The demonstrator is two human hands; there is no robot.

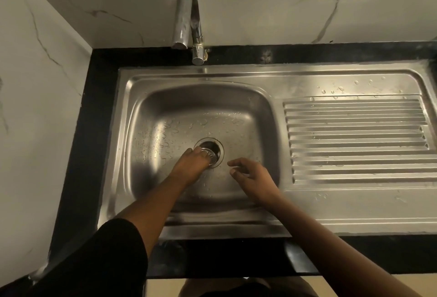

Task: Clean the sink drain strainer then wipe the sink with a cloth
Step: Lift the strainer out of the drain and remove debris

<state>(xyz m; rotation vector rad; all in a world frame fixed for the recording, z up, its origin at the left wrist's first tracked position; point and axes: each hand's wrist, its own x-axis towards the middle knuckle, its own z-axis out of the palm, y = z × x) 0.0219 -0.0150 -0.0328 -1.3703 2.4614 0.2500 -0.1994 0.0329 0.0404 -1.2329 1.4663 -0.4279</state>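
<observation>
A stainless steel sink [151,112] has a wet basin with water drops on its floor. In the middle of the basin floor lies the round drain opening with the metal strainer [211,154] tilted in it. My left hand [191,164] reaches down to the drain, its fingers closed on the strainer's near edge. My right hand [248,173] hovers just right of the drain, above the basin floor, fingers spread and slightly curled, holding nothing. No cloth is in view.
A curved chrome tap [188,17] stands behind the basin, its spout over the back rim. A ribbed draining board [354,140] with water drops lies to the right. Black counter [99,107] borders the sink; marble-look walls rise at the back and left.
</observation>
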